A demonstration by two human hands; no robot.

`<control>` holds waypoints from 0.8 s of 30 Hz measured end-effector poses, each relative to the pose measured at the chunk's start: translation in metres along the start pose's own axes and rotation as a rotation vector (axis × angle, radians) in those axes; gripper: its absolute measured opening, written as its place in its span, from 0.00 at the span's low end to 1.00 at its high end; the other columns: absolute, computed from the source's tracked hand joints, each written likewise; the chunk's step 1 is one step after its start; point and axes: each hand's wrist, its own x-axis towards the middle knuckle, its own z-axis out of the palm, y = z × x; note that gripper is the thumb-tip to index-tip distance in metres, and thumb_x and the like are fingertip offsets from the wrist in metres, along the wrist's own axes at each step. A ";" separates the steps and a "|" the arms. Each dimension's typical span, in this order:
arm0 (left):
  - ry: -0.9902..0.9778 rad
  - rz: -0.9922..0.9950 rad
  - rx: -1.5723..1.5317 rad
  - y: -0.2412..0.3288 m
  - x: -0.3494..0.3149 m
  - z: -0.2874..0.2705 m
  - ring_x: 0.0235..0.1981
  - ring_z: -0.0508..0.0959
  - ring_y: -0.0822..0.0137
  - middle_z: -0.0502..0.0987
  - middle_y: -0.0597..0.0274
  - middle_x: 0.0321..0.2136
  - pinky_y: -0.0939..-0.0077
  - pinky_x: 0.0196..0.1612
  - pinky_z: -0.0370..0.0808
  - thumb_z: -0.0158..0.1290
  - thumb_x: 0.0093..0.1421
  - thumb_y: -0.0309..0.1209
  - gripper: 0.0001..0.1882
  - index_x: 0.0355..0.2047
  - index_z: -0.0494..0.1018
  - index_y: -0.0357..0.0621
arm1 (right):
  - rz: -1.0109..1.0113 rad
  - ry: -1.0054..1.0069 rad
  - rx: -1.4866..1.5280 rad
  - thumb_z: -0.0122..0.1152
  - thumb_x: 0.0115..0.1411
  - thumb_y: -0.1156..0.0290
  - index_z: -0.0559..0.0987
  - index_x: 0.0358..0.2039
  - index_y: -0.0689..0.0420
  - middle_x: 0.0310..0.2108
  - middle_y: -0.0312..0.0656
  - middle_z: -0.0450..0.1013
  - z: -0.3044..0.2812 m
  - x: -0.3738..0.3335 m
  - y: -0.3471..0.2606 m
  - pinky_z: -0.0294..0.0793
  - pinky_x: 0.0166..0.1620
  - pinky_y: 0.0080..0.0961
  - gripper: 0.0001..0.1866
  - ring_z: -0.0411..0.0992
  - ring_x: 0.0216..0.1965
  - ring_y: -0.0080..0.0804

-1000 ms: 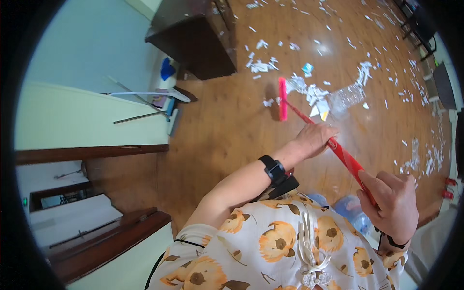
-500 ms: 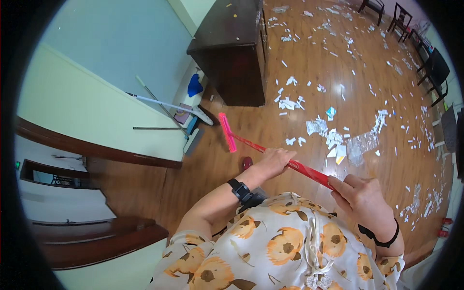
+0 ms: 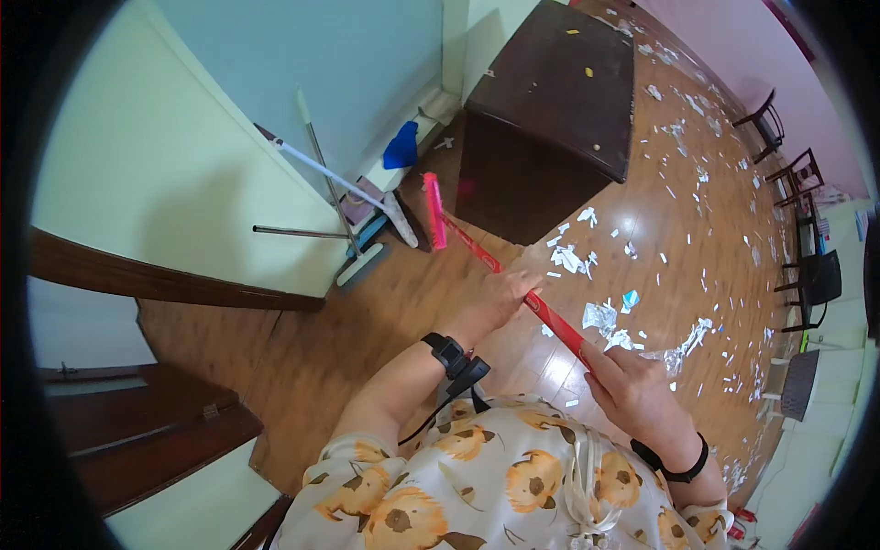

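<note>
Both my hands grip a red-handled broom (image 3: 477,249). My left hand (image 3: 502,295) holds the handle partway down, and my right hand (image 3: 632,390) holds its near end. The pink broom head (image 3: 434,211) rests on the wooden floor (image 3: 367,312) close to the front of a dark wooden cabinet (image 3: 550,101). Torn white paper scraps (image 3: 573,259) lie scattered on the floor to the right of the broom.
Two long-handled mops (image 3: 353,197) lean against the pale green wall at the left, with a blue cloth (image 3: 401,147) near them. Dark chairs (image 3: 797,174) stand at the far right. A brown wooden step (image 3: 156,440) is at the lower left.
The broom head has swung left across the floor, from the paper pile toward the wall and cabinet. My view has turned left with it; both hands keep their grip.
</note>
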 end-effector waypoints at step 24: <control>0.126 0.035 0.066 -0.073 0.067 -0.120 0.30 0.76 0.57 0.75 0.59 0.27 0.64 0.32 0.74 0.56 0.55 0.31 0.09 0.35 0.75 0.43 | -0.332 -0.180 0.370 0.59 0.50 0.72 0.73 0.33 0.57 0.15 0.47 0.69 -0.025 0.175 0.011 0.71 0.23 0.39 0.10 0.73 0.20 0.46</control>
